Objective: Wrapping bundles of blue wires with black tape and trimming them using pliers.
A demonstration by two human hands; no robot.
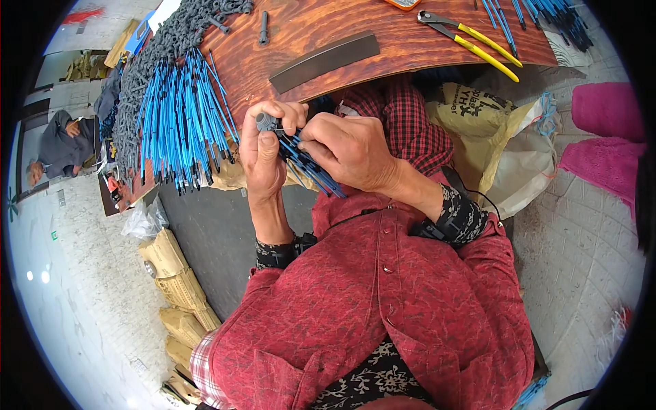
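My left hand (265,154) is closed round a grey ribbed plastic fitting (265,121), held upright between thumb and fingers just off the table's front edge. A bundle of thin blue rods with black ends (313,172) slants down between my two hands, over my lap. Over the top of that bundle, my right hand (355,150) has its fingers pinched together beside the fitting. A fine pale strand shows between the hands. What the right fingertips grip is hidden behind the knuckles.
On the wooden table (307,34) lie a dark flat strip (324,60), yellow-handled pliers (471,44) and a loose grey part (264,29). Grey parts pile (164,55) at left above blue rods (181,119). A woven sack (506,143) stands at right; another person (65,147) sits far left.
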